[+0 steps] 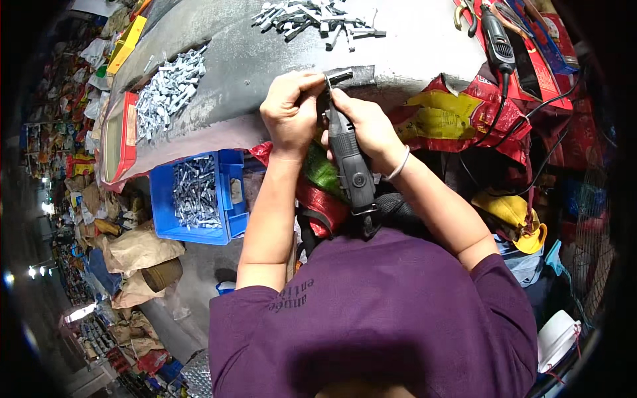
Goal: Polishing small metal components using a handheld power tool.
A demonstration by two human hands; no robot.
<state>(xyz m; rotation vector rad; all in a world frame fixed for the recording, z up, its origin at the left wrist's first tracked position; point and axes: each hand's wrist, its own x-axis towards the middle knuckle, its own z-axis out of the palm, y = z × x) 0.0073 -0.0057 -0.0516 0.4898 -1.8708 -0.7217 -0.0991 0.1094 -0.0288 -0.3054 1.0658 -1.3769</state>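
Note:
My right hand (371, 129) is wrapped around a black handheld rotary tool (353, 162), its body pointing back toward my chest and its tip away from me. My left hand (292, 111) is closed in a pinch beside the tool's tip, at the table's near edge. A small dark metal piece (341, 77) juts out from the left fingertips, right at the tip; whether the two touch I cannot tell. On the table beyond lies a heap of similar small metal pieces (312, 18), and a larger grey heap (171, 89) sits to the left.
A blue bin (162, 205) of metal pieces stands below the table's left edge. Red-framed box (119, 139) and yellow box (126, 45) lie along that side. A second rotary tool (497, 41) with its cord and pliers (468, 16) are at the far right.

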